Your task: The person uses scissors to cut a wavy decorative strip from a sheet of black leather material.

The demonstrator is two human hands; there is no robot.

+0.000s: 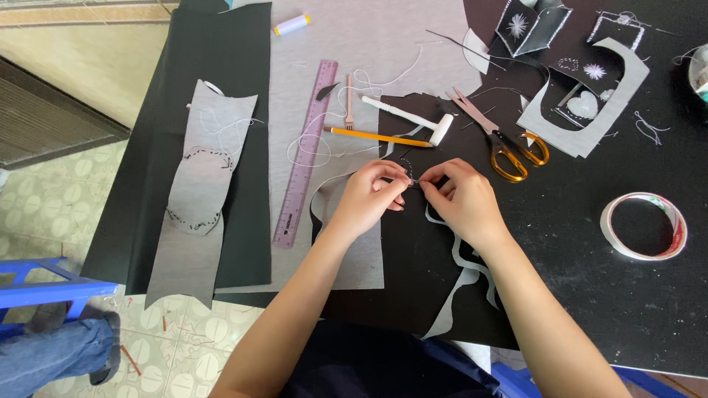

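Grip: left hand (372,193) and right hand (461,197) meet fingertip to fingertip at the middle of the table; both are pinched shut on something very small, probably a needle (414,181), too fine to make out for certain.
Left hand: fingers curled, thumb and forefinger pressed together, resting on the edge of the black fabric (413,265).
Right hand: knuckles up, fingertips closed at the same spot, just at 3 o'clock of the left hand.
Under the hands: black fabric lying partly over a grey cloth piece (354,258); grey wavy offcuts (468,276) trail toward 6 o'clock from the right hand.
12 o'clock of the grip: yellow pencil (376,137) lying crosswise, near; a white-handled tool (409,119) just beyond it; loose white thread (317,144) looped about them.
1 o'clock: scissors with orange handles (501,144), blades open.
10 o'clock: purple ruler (304,155), lying lengthwise on the large grey sheet (369,44).
9 o'clock, well apart: long grey piece with stitched outlines (200,191) on a dark cloth (243,88).
3 o'clock, well apart: roll of tape (644,226) on the black table (627,309).
2 o'clock, far: grey cut-out frame (582,125) with small stitched samples.
11 o'clock, far edge: spool of thread (292,25).
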